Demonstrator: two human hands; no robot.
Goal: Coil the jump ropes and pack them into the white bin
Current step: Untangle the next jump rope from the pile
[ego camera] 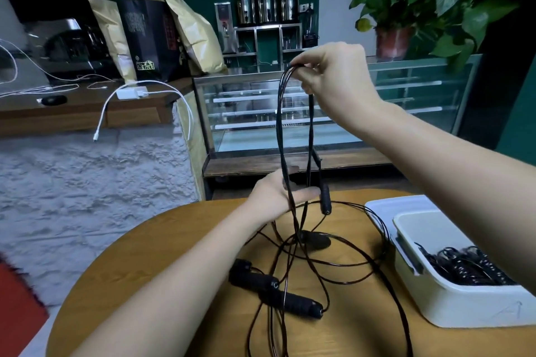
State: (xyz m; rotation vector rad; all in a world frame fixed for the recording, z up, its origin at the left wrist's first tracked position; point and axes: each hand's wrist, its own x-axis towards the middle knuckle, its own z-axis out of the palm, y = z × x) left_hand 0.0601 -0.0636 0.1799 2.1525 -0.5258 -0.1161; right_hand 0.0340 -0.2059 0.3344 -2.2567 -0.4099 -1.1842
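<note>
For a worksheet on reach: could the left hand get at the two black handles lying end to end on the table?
Probably yes: the handles lie in the open, close below the left hand, though rope strands drape over it.

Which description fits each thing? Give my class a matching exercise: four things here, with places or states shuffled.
1 right hand
2 left hand
3 white bin
4 potted plant

A stands on the display case
B pinches the top of the rope loops
C contains coiled ropes
D open, against the rope loops lower down

Pairs: 1-B, 2-D, 3-C, 4-A
</note>
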